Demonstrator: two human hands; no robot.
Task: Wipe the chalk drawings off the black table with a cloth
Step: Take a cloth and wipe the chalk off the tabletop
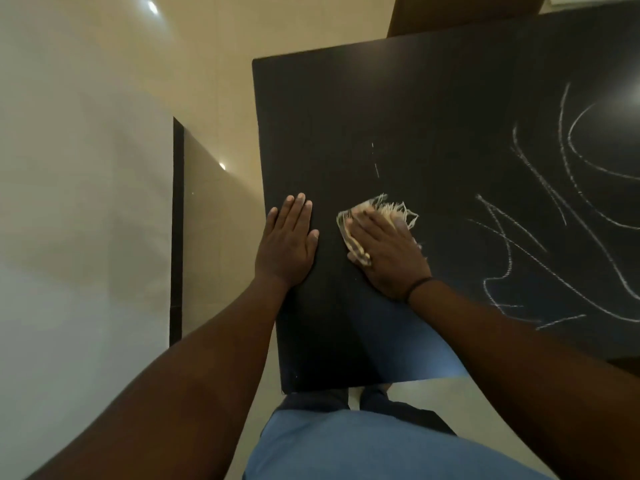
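**Cloth flat under right hand, chalk left on right half of table**

Blue shirt (363, 448) fills the bottom edge, closest to the lens; dark trousers (381, 403) show just past it, at the near table edge. Both forearms reach up and forward from the lower corners.

Cloth (367, 220): pale, frayed, with loose threads fanning out at its far side. Lies on the table's left half, about mid-depth. Right hand (388, 251) on top of it, palm down, fingers laid out straight and pressing, not curled round it. Cloth pokes out past the fingertips and along the hand's left side. Thin dark band (420, 284) on the right wrist.

Left hand (289, 239): flat on the bare surface near the table's left edge, fingers straight and close together, holding nothing. Beside the right hand, not touching it or the cloth.

Table (346, 109): black, matte, seen from above. Left half mostly bare except a few short chalk flecks (375, 166) beyond the cloth. Chalk lines (540, 202) cover the right half: long loops, zigzags and curved strokes running to the right frame edge, well clear of the cloth. Faint bluish sheen on the near surface between the arms.

Surroundings: glossy beige floor tiles (214, 209) left of the table, with small light reflections. Pale wall (79, 168) far left, ending at a dark vertical strip (177, 237). Brown shape (460, 15) beyond the table's far edge, too cropped to identify.
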